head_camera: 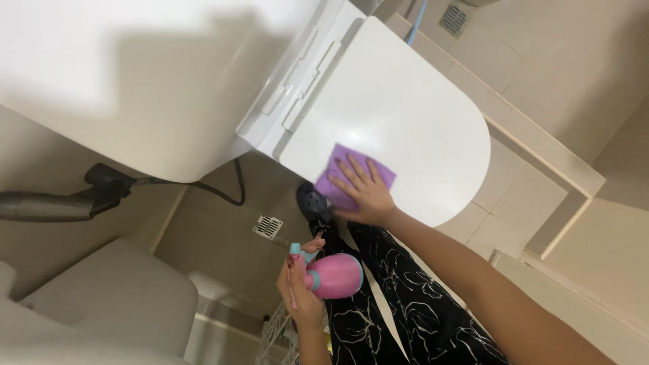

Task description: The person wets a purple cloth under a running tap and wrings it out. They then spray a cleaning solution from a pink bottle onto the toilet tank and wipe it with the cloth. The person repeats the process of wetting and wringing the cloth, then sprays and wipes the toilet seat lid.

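My right hand (364, 191) lies flat with fingers spread on a purple cloth (340, 177), pressing it onto the shut white toilet lid (399, 101) near the lid's front edge. My left hand (299, 287) is lower in the view, closed around the neck of a pink spray bottle (336, 276) with a light blue nozzle (295, 249). The bottle is held in the air above the floor, apart from the toilet. My black patterned trousers (405, 297) and a dark shoe (312, 201) show between the two hands.
The white toilet cistern (135, 81) fills the upper left. A grey sprayer handle with a black hose (61, 203) hangs at the left. A floor drain (268, 227) lies in the beige tiles, a white bin lid (115, 297) is at lower left, and a wire rack (277, 334) stands below my left hand.
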